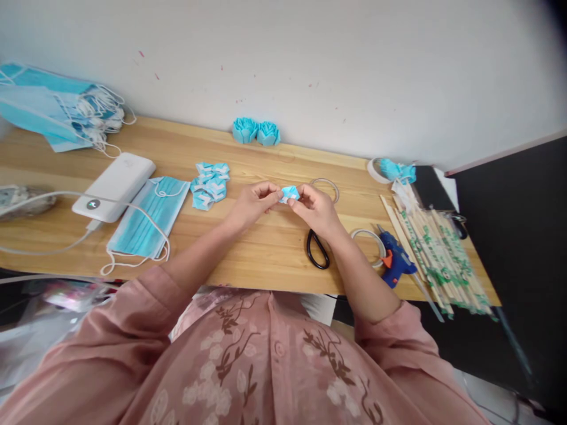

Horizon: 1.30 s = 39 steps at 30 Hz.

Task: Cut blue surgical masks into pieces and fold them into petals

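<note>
Between my two hands is a small folded blue-and-white piece (290, 193), raised over the middle of the table. My left hand (259, 202) pinches its left edge with thumb and fingertips. On the other side my right hand (316, 208) grips it, the thumb along its lower edge. Several similar folded pieces (209, 185) lie in a cluster left of my left hand. Under my right hand show the black handle (318, 250) of a tool, probably scissors, and part of a pale ring (330, 188); the hand hides the rest.
Face masks (48, 103), a white power bank (114, 186) with a cable and one flat mask (150, 217) are at left. Two blue flowers (256, 131) stand by the wall. A tape roll (370, 243), blue glue gun (396, 258) and wrapped chopsticks (445, 254) lie right.
</note>
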Motion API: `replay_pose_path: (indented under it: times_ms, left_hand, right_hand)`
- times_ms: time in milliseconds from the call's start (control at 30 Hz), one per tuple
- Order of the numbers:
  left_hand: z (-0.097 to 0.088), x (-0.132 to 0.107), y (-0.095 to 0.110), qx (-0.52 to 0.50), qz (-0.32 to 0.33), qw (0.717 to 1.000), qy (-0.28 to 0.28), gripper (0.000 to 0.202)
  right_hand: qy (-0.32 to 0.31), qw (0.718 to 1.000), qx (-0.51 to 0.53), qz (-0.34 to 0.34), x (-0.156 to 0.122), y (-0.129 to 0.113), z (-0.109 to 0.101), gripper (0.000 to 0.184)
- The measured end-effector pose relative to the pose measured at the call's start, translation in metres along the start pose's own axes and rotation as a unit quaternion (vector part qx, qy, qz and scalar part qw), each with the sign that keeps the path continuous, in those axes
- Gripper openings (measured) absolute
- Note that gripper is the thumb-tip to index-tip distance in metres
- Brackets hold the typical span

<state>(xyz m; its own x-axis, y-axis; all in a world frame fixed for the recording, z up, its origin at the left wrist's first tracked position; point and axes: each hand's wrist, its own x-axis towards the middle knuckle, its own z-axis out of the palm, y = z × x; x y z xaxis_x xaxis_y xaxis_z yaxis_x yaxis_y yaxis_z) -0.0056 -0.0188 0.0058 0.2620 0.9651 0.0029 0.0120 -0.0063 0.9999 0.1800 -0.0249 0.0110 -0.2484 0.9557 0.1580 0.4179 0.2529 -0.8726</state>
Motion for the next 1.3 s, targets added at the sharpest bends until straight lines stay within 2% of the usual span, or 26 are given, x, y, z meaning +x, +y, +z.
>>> replay_pose_path:
  times_ms: [267,500,667,800,933,1167,1300]
  left_hand:
    - [0.0034,-0.0007,0.0014,0.019,-0.018,1.0,-0.003,0.019]
    - [0.0026,-0.0018,0.0016,0.003,-0.016,1.0,0.0,0.02]
    - [0.0047,-0.0037,0.0063,0.012,-0.011,1.0,-0.022,0.027]
    - [0.0064,-0.0041,0.0083,0.016,-0.021,1.0,-0.01,0.022]
    - [0.0056,-0.0033,0.0055,0.0,-0.029,1.0,-0.013,0.023]
    - [0.0053,-0.002,0.0005,-0.004,-0.022,0.999,-0.028,0.025]
    - [0.0045,-0.0015,-0.0007,-0.016,-0.02,1.0,-0.01,0.025]
  right_hand:
    - [0.041,0.998,0.051,0.005,0.002,0.0047,-0.0055,0.02]
    - [-0.001,0.997,0.067,0.028,0.0011,-0.0007,-0.0031,0.026]
    - [0.0,0.998,0.061,0.029,0.001,0.0009,0.0011,0.029]
    - [-0.008,0.998,0.06,0.023,0.0004,-0.0006,-0.0005,0.029]
    - [-0.016,0.997,0.067,0.031,-0.0001,-0.003,-0.0033,0.026]
    - [-0.005,0.997,0.072,0.035,-0.0001,0.0049,-0.002,0.031]
    - [-0.019,0.996,0.072,0.042,-0.0002,0.0016,-0.0056,0.029]
